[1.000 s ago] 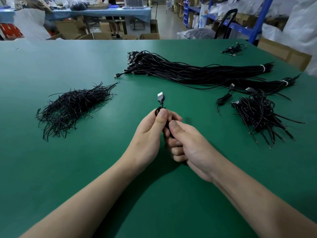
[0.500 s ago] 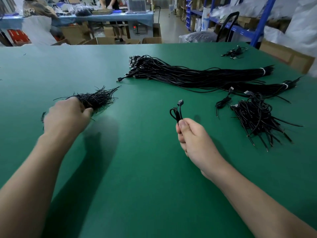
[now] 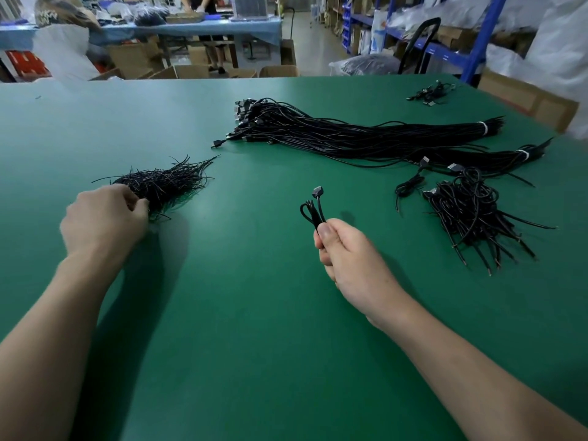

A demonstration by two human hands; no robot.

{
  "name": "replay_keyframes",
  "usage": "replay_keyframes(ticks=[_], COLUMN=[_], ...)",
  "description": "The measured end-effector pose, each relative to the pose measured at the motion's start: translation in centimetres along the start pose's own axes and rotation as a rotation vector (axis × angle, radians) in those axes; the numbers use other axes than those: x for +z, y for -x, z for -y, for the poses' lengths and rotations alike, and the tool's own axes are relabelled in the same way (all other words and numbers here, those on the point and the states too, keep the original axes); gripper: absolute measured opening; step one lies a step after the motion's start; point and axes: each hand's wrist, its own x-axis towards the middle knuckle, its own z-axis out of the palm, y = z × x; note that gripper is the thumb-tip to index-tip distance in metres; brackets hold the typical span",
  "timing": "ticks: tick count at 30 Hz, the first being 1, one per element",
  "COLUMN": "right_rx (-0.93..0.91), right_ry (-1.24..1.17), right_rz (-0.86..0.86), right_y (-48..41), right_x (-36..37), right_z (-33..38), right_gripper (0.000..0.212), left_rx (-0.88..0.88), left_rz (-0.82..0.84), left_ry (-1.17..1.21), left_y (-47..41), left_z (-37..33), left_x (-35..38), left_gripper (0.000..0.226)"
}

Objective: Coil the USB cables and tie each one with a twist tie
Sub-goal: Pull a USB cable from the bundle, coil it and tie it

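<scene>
My right hand [image 3: 350, 259] grips a coiled black USB cable [image 3: 313, 210] above the middle of the green table [image 3: 254, 313]; its loops and plug stick up past my thumb. My left hand [image 3: 101, 218] sits at the near end of a pile of black twist ties [image 3: 165, 183], thumb and fingers pinching at the ties. A long bundle of straight USB cables [image 3: 350, 135] lies across the far middle. A heap of coiled, tied cables [image 3: 474, 208] lies at the right.
A second banded cable bundle [image 3: 496, 157] lies behind the coiled heap, with one loose coiled cable [image 3: 410, 183] beside it. A few small cables [image 3: 429, 92] sit at the far right corner. Boxes, shelves and another worktable stand beyond the table's far edge.
My left hand let go of the coiled cable and moved left to the twist-tie pile, where it now pinches at the ties. My right hand keeps holding the coil.
</scene>
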Motion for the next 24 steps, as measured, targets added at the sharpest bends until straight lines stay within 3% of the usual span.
replay_keyframes(ticks=[2,11,20,24], right_rx=[-0.001,0.005,0.009,0.005], right_ry=[0.001,0.014,0.03,0.018], right_rz=[0.002,0.005,0.005,0.005], right_y=[0.0,0.1,0.0,-0.1], right_x=[0.0,-0.1,-0.3,-0.3], right_z=[0.0,0.1,0.1,0.1], right_gripper=[0.034,0.034,0.035,0.035], left_rx=[0.008,0.008,0.165,0.245], left_rz=[-0.053,-0.003,-0.166,-0.195], left_ry=[-0.003,0.093,0.132,0.314], left_y=[-0.1,0.0,0.2,0.6], left_z=[0.1,0.8,0.0,-0.9], left_x=[-0.6,-2.0,-1.6,-1.4], left_gripper=[0.02,0.028,0.032,0.027])
